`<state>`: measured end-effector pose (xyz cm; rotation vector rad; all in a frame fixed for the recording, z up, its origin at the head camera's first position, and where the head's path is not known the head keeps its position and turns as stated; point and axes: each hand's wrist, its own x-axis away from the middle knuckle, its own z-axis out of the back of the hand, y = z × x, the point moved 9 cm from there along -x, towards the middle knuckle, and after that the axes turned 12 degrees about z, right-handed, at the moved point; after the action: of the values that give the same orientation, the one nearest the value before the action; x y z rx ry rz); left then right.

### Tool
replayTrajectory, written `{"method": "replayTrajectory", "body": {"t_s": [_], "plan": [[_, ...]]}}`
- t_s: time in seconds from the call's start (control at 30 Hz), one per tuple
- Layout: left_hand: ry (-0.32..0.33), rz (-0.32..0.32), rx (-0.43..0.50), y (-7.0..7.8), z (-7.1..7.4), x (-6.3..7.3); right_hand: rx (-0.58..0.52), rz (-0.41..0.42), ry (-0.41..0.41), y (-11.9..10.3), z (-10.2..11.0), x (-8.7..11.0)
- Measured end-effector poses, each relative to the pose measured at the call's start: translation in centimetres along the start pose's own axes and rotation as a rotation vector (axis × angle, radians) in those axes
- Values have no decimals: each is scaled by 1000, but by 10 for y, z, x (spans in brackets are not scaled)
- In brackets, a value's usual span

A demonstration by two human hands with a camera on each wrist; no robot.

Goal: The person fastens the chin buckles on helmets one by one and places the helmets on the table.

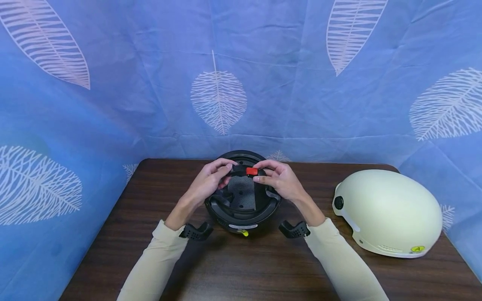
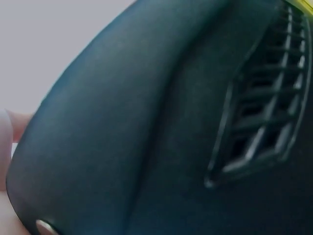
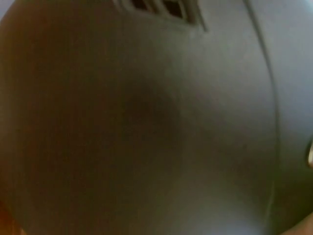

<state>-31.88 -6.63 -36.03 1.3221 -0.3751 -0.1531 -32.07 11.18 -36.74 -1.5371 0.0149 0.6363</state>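
Observation:
A black helmet (image 1: 241, 218) lies upside down on the table, its padded inside facing up. Across its opening runs a black chin strap (image 1: 238, 170) with a red buckle (image 1: 252, 171). Fingers and thumb of my left hand (image 1: 208, 180) pinch the strap's left part. On the other side, my right hand (image 1: 285, 180) pinches the strap at the red buckle's right end. Whether the buckle is fastened is too small to tell. Both wrist views are filled by the helmet's outer shell; a vent grille (image 2: 266, 115) shows in the left one.
A cream helmet (image 1: 388, 211) with a round black side piece rests right side up at the right of the dark wooden table (image 1: 233, 271). Blue cloth (image 1: 271, 104) with white leaf prints hangs behind and beside the table. A yellow tab (image 1: 244, 233) sticks out from the black helmet's near edge.

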Motion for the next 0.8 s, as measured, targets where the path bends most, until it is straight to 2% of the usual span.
{"method": "replayTrajectory", "body": {"t_s": [0.1, 0.5, 0.8], "plan": [[3, 5, 11, 0, 1, 0, 2, -4, 15, 0, 0, 0], [-60, -26, -1, 1, -3, -1, 38, -13, 59, -1, 2, -1], [-71, -19, -33, 1, -5, 1, 19, -11, 52, -1, 0, 0]]}}
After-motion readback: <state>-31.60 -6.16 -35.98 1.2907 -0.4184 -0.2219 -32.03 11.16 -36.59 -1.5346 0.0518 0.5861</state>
